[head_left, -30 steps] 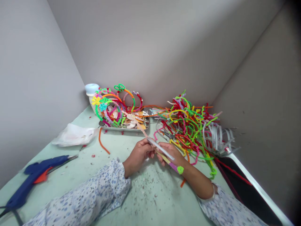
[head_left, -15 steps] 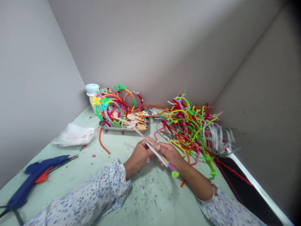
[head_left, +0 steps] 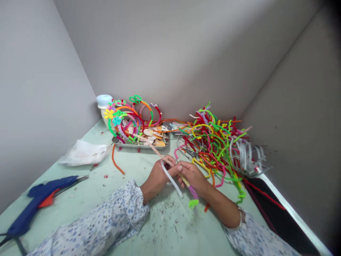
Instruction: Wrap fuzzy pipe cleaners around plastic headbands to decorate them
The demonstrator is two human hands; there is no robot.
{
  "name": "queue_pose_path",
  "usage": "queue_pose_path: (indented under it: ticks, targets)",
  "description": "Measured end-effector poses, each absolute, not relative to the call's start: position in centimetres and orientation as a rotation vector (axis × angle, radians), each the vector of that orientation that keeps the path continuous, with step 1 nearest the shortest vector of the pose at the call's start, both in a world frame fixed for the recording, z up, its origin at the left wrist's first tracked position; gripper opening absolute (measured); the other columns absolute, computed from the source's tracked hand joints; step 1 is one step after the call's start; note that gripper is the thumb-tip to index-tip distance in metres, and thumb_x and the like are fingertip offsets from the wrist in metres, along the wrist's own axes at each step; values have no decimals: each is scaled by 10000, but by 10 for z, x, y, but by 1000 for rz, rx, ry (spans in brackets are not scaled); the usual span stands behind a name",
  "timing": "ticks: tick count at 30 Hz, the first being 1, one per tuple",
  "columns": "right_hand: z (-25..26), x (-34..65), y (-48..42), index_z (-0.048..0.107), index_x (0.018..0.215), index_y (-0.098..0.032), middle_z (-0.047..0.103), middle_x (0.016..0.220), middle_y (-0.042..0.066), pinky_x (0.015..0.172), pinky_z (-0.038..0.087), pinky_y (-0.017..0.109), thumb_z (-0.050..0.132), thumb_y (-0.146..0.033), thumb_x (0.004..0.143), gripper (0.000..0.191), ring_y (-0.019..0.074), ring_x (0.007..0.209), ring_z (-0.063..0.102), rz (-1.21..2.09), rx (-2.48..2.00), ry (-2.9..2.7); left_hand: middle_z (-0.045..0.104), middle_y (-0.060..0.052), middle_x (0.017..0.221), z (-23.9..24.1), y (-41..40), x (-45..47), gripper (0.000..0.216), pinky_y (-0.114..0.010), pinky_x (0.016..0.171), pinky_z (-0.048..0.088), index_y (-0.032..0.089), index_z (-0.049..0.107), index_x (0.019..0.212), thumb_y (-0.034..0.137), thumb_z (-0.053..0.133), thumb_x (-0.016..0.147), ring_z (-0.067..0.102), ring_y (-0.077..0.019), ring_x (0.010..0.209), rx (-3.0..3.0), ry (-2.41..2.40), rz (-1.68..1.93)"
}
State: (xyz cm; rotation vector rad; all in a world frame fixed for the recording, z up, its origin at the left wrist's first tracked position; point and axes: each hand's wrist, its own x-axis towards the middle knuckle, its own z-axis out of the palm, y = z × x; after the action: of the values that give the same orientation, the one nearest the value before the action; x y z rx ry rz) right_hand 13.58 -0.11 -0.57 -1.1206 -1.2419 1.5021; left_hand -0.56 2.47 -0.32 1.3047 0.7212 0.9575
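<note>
My left hand [head_left: 157,176] and my right hand [head_left: 193,174] meet at the middle of the pale green table [head_left: 138,220]. Both pinch a white plastic headband [head_left: 172,180] that curves down towards me. A fuzzy pipe cleaner [head_left: 191,190], yellow then purple with a green tip, runs along it under my right hand. A pink pipe cleaner strand [head_left: 156,150] leads from my fingers back towards the tray.
A metal tray [head_left: 141,142] with decorated headbands and shell-like pieces stands at the back. A tangle of coloured pipe cleaners [head_left: 213,140] and plain white headbands [head_left: 246,156] lies right. A blue glue gun [head_left: 39,199], a plastic bag [head_left: 84,152] and a white jar [head_left: 103,103] are left.
The headband has swung from lying nearly straight across my hands to hanging down towards me. The green-tipped end of the pipe cleaner dropped lower and to the left.
</note>
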Motion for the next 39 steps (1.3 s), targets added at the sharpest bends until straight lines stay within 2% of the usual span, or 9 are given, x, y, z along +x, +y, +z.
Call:
queue_pose_path:
  ticks: [10,16,28,39]
  targets:
    - [-8,135,0,535,679,-180,512,483,-51,380,364,187,483,-375,842,260,80,372,461,1347,-1151,-1321,503,42,544,2,23,-5,263,-194,479,356,159,497,741,376,646,737,491,-87,491,1323,725,990]
    - [-5,132,-2,531,673,-180,512,489,-49,388,366,194,455,-310,854,235,83,374,459,1273,-1184,-1382,481,37,486,8,22,-6,272,-195,465,327,157,512,670,397,583,777,447,-85,457,1415,869,1002]
    - [-5,131,-2,512,677,-188,508,495,-55,404,368,201,452,-259,835,184,87,384,461,1246,-1233,-1381,494,31,494,10,21,-5,64,-210,489,348,167,500,710,189,468,761,459,-104,487,1348,955,961]
    - [-6,129,-3,529,686,-189,504,495,-52,398,361,199,473,-305,845,205,89,383,451,1212,-1220,-1376,493,40,496,5,22,-4,114,-214,492,341,174,516,811,151,456,717,452,-105,485,1247,959,998]
